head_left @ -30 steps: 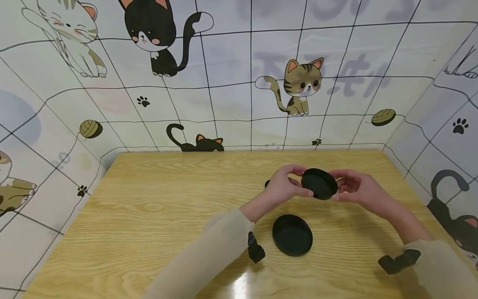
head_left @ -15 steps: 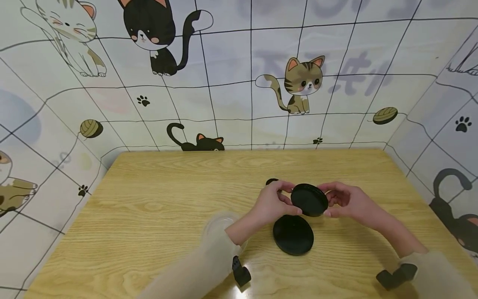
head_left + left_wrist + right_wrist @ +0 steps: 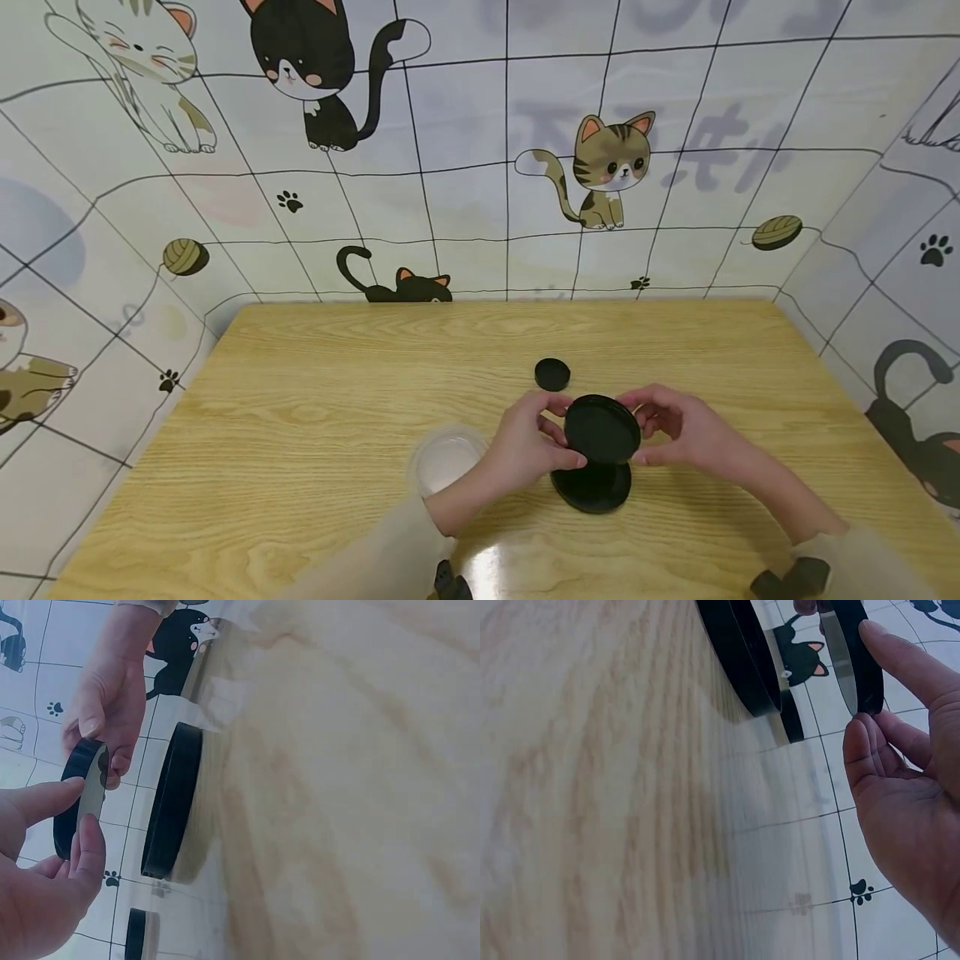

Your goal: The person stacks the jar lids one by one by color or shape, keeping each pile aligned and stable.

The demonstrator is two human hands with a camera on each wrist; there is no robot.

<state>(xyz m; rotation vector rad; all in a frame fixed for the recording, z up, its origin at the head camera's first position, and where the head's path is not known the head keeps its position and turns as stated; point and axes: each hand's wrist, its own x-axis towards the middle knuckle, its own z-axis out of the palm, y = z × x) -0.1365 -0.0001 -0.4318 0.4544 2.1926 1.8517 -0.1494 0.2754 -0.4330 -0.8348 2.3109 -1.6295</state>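
Both hands hold a round black shallow dish with a low rim, raised and tilted above the table. My left hand pinches its left edge, and my right hand pinches the right edge. Its underside looks pale and shiny in the left wrist view. Just below lies a larger round black dish, partly covered from the head camera by the held one. In the left wrist view, a gap shows between the held dish and this larger dish.
A small round black piece lies behind the hands on the wooden table. Left of the left hand stands a clear round container, partly hidden by the forearm. A cat-patterned sheet hangs behind the table and at its sides.
Both hands have brought the held dish toward the person and slightly left, over the larger dish. The small black piece and the clear container have come into fuller view.
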